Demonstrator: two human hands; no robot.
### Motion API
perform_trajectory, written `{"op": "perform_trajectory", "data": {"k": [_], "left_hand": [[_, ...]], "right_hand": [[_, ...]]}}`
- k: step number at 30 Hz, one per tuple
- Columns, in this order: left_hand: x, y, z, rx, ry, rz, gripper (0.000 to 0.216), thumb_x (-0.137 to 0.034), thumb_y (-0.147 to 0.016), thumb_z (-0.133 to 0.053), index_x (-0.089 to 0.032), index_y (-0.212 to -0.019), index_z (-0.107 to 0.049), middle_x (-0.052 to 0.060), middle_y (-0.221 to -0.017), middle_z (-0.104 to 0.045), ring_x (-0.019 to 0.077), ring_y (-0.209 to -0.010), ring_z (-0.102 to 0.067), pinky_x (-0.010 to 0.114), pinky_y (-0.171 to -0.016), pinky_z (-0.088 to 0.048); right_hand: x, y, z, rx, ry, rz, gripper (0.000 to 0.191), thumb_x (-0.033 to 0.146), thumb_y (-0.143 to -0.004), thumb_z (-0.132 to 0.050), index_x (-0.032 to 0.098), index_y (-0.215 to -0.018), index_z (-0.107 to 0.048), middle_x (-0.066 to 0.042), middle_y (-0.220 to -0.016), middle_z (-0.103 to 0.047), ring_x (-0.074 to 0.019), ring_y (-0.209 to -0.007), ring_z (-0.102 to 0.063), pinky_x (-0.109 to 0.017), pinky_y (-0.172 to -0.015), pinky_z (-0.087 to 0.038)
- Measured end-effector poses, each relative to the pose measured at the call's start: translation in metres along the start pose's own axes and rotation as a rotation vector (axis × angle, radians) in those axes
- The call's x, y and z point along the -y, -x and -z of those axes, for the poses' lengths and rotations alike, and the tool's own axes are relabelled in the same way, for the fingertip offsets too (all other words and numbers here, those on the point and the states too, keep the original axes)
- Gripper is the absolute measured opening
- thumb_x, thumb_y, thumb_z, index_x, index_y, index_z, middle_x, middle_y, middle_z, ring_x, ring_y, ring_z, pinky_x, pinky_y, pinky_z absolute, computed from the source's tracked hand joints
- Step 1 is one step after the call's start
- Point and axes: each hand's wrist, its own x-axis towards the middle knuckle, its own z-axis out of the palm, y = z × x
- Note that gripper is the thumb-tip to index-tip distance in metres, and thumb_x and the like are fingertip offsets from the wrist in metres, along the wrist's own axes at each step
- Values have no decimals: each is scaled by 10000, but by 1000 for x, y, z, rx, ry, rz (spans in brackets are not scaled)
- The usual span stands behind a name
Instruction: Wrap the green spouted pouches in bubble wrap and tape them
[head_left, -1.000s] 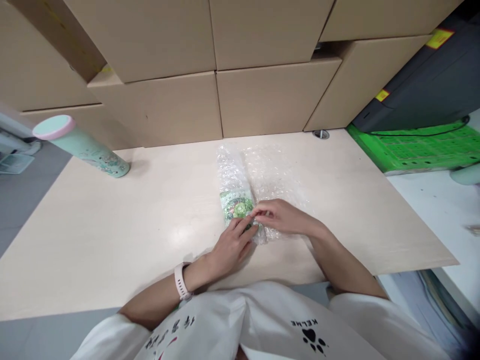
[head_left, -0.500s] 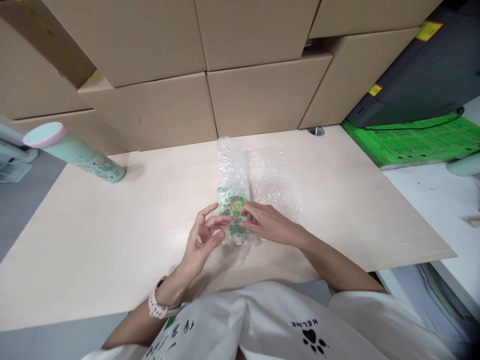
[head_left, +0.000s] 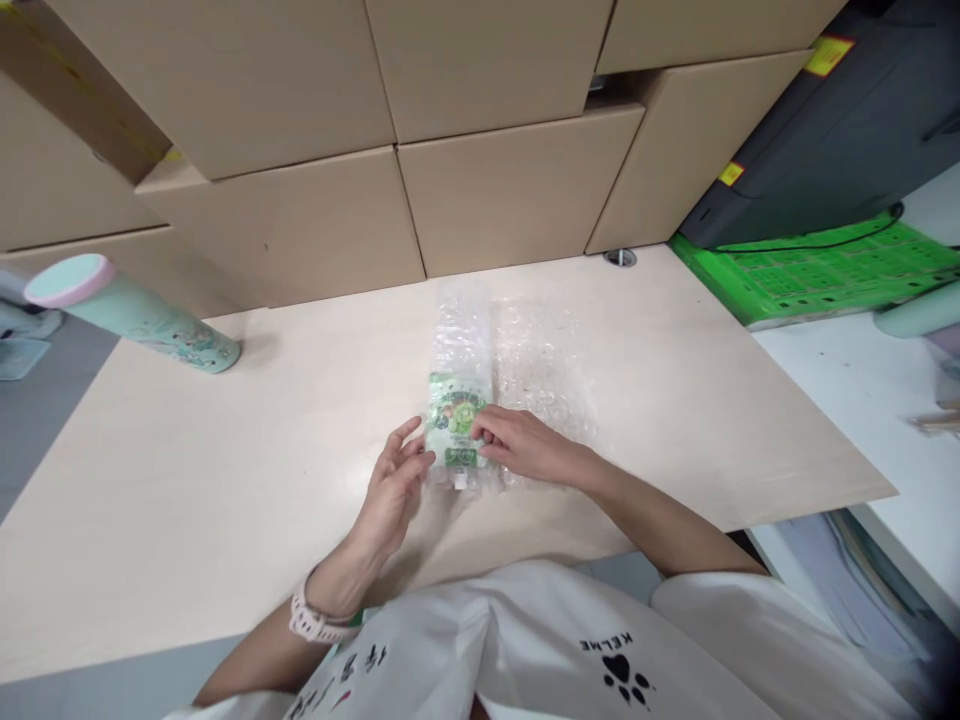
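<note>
A green and white printed packet [head_left: 457, 410] lies flat on the table, inside or under clear plastic wrap; which of the two I cannot tell. Clear bubble wrap [head_left: 544, 350] spreads out to its right, and a folded strip reaches up beyond its far end. At the packet's left edge is my left hand [head_left: 390, 490], fingers apart and the thumb by the lower left corner. My right hand [head_left: 529, 445] rests over the right edge with its fingers curled in a pinch on the bubble wrap. The fingertips hide part of the packet's print.
Stacked cardboard boxes [head_left: 517, 190] wall off the back of the pale table [head_left: 300, 540]. A mint green tumbler [head_left: 142, 315] stands at the left. On the right are a green plastic crate [head_left: 825, 270], a dark grey case [head_left: 810, 140] and a cable hole [head_left: 620, 257].
My left hand has drawn back from over the packet to its left edge, uncovering more of the print. My right hand stays at the right edge. The view has shifted slightly.
</note>
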Motion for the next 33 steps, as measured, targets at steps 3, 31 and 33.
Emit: {"op": "perform_trajectory", "data": {"k": [3, 31, 33], "left_hand": [[5, 6, -9, 110, -41, -184, 599, -315, -809, -697, -246, -1352, -453, 94, -1271, -611, 223, -1144, -592, 382, -978, -470], [33, -36, -86, 562, -1639, -1083, 385, -337, -932, -513, -129, -1255, -476, 166, -1364, -495, 296, -1037, -504, 415, -760, -438], [33, -36, -86, 565, -1625, -1076, 363, -340, -934, -510, -151, -1241, -477, 155, -1353, -497, 288, -1032, -498, 410, -760, -438]], "right_hand": [[-3, 0, 9, 0, -44, -6, 75, 134, -832, -561, 200, -866, -561, -5, -850, -624, -146, -737, -567, -250, -651, -395], [-73, 33, 91, -96, 412, -593, 369, 556, -783, -604, 216, -644, -566, -23, -679, -640, -172, -629, -528, -291, -581, -309], [-70, 32, 89, -98, 284, -507, 329, 491, -786, -615, 212, -639, -520, 0, -651, -599, -147, -601, -498, -277, -558, -313]]}}
